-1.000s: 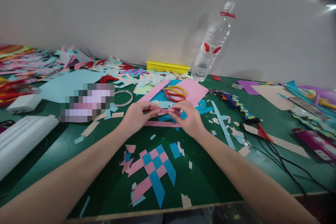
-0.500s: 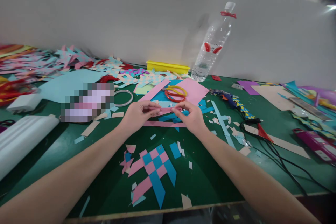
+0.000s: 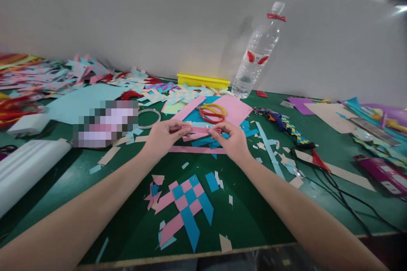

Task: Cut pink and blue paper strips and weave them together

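Observation:
Between my hands a pink paper strip [image 3: 201, 130] is stretched level above the table. My left hand [image 3: 163, 136] pinches its left end with thumb and fingers. Its right end is pinched by my right hand [image 3: 231, 139]. Below them another pink strip [image 3: 197, 150] lies flat, with blue strips [image 3: 210, 140] just behind it. Scissors [image 3: 212, 113] with red and yellow handles rest beyond my fingers on pink and blue paper sheets. Nearer to me lies a woven pink-and-blue paper fish [image 3: 188, 203] with pointed tails, among small paper scraps.
A clear plastic bottle [image 3: 256, 57] leans against the grey wall behind a yellow tray-like piece [image 3: 203, 81]. At left are a blurred-out phone-shaped object [image 3: 106, 125], a roll of tape [image 3: 149, 118] and a white charger [image 3: 29, 124]. Black cords [image 3: 340, 194] and a purple-pink box [image 3: 383, 173] lie right.
My left hand has shifted slightly left along the strip, so more of the pink paper shows between my hands. My right hand stays nearly where it was.

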The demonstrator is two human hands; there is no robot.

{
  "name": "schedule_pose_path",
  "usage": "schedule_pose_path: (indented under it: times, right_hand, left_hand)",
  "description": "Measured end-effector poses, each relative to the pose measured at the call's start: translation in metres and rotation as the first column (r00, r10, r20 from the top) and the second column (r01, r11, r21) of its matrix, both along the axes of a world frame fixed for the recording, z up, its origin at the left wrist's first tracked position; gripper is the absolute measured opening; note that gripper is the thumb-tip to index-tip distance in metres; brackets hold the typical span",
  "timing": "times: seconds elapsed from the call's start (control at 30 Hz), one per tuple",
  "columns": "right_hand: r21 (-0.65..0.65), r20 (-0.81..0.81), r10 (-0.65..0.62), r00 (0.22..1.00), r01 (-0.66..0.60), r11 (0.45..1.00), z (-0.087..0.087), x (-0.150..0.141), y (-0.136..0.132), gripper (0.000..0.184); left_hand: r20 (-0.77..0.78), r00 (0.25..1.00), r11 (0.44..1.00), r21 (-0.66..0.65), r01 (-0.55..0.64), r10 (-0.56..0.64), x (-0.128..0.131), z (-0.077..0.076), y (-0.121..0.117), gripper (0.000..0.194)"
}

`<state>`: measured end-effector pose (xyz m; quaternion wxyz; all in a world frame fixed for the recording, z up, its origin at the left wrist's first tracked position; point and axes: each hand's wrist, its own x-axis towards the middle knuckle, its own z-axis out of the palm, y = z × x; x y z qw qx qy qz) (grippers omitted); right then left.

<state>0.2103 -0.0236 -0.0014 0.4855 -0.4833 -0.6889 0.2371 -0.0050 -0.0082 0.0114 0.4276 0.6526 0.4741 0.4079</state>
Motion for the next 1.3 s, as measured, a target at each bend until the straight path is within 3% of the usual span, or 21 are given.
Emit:
schedule_pose_path:
  times: [0.23,0.7,1.1,1.3]
  right_hand:
    - [-0.069,-0.073,0.032,0.997,-0.037,0.997,0.0054,-0.0026,-0.0013,0.017]
    - [-0.202,-0.228,0.03,0.973,-0.077,0.976,-0.0024,0.0022,0.0046,0.025]
    - [-0.152,-0.269,0.025,0.963,-0.068,0.986,-0.0039,0.0037,0.0065,0.021]
    - [-0.066,-0.207,0.037,0.978,-0.052,0.996,-0.0011,0.0031,0.0047,0.018]
  left_hand:
    - [0.006,0.999,0.998,0.055,-0.033,0.032,-0.0016,-0.0038,0.0025,0.033]
    - [-0.025,0.991,0.987,0.099,-0.131,0.134,-0.0018,-0.006,0.0026,0.027]
    - [-0.013,0.989,0.984,0.1,-0.144,0.146,-0.0006,-0.0035,0.0025,0.02]
    - [-0.007,0.99,0.984,0.107,-0.141,0.142,-0.0006,-0.0037,0.0026,0.02]
